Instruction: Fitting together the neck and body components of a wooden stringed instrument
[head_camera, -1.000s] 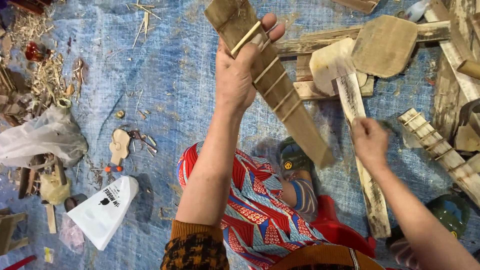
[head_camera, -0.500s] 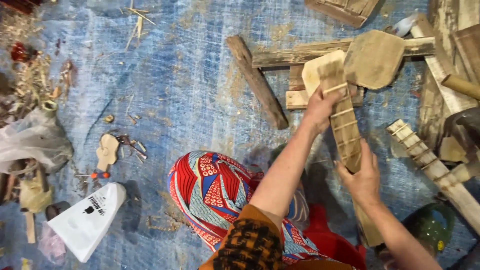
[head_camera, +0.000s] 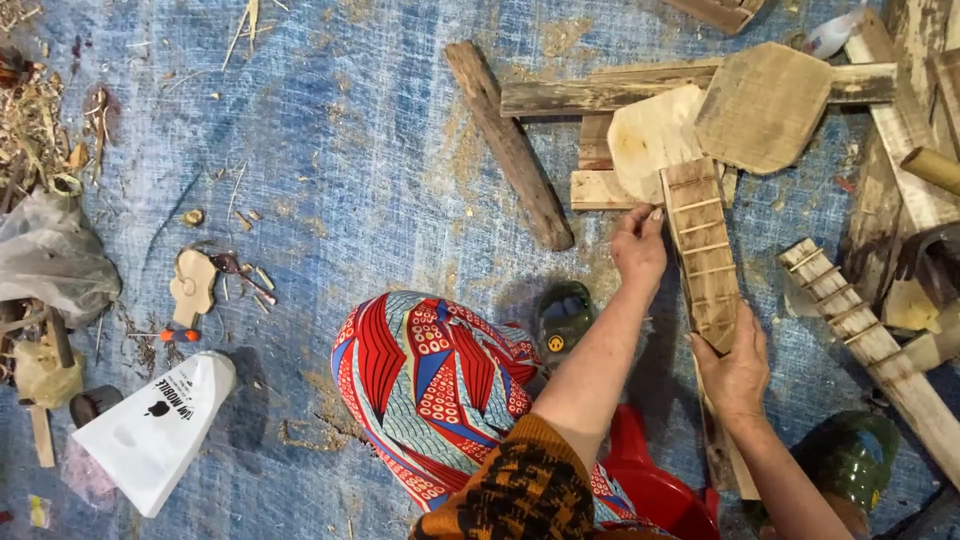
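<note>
1. We look down on a blue mat (head_camera: 330, 150) strewn with wood scraps. The landmark is a long wooden neck (head_camera: 702, 250) with small crosswise sticks, lying lengthwise on the mat.
2. Our left hand (head_camera: 638, 245) sits just left of the neck near its upper end, fingers curled, fingertips touching its edge; we cannot tell if they grip it.
3. Our right hand (head_camera: 738, 362) lies at the neck's lower end, fingers wrapped loosely over it.
4. A pale rounded board (head_camera: 648, 140) touches the neck's top; a darker eight-sided board (head_camera: 765, 105) overlaps beyond.
5. We judge this as lining up the neck against the rounded board; next calls for steady pressing.
</note>
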